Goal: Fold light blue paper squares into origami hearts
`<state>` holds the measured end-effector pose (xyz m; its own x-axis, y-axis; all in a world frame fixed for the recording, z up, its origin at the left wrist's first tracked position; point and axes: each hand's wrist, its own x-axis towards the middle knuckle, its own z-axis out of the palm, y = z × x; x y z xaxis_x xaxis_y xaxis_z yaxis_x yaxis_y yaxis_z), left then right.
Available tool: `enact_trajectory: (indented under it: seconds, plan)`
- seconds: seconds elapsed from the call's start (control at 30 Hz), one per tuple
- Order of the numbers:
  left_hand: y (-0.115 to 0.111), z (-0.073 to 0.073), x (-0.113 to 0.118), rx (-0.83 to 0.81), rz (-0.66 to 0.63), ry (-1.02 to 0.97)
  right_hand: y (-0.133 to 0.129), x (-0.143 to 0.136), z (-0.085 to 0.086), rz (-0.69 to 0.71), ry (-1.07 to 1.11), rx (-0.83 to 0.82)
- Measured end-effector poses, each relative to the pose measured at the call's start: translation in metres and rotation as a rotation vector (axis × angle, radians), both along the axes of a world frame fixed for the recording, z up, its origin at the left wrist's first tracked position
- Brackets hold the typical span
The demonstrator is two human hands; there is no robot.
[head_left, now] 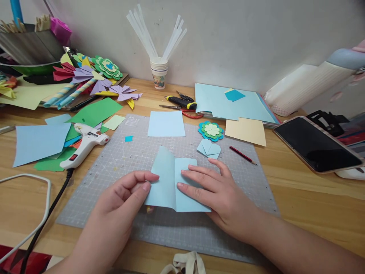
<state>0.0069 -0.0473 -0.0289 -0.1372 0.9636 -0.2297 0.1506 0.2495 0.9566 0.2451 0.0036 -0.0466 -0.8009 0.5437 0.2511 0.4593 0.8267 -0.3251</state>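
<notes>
Light-blue creased paper sheet [168, 188] over grey gridded cutting mat [114, 160]; L hand [122, 201] pinches its left edge btwn thumb & fingers, R hand [218, 190] flat w/ fingers apart on right half, near light-blue folded paper heart [209, 149].

Pale blue across the creased sheet [162, 192], a shade lighter on the flat square [167, 124]; grey with a fine white grid over the cutting mat [99, 190]; blue, green and pale mint in rings on the layered flower [211, 131]; red and black along the pencil [242, 154]; yellow bands on the black cutter [181, 102]; white on the glue gun [85, 144]; honey-brown grain throughout the table [302, 190]
</notes>
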Motion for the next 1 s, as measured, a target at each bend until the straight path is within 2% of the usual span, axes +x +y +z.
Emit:
enact_trajectory:
  seconds: [0.13,0.27,0.33,0.4,0.5,0.67,1.0]
  plan:
    - [-0.014,0.002,0.003,0.102,-0.147,0.186,0.001,0.002,-0.004,-0.073,0.123,-0.011]
    - [-0.021,-0.002,0.002,0.294,-0.306,0.508,0.005,0.004,-0.005,-0.04,0.333,-0.106]
    - [-0.016,-0.006,-0.002,0.343,-0.292,0.696,0.007,0.003,-0.003,0.016,0.435,-0.191]
    - [-0.009,-0.009,-0.006,0.416,-0.247,0.789,0.007,0.002,-0.001,0.068,0.527,-0.289]
    - [-0.003,-0.007,-0.011,0.575,-0.266,0.774,0.005,0.001,-0.001,0.062,0.637,-0.422]
    - [-0.006,0.003,-0.017,0.812,-0.346,0.759,0.004,0.002,-0.004,-0.063,0.749,-0.553]
    - [-0.016,0.013,-0.02,0.958,-0.382,0.873,0.009,0.001,-0.004,-0.139,0.845,-0.563]
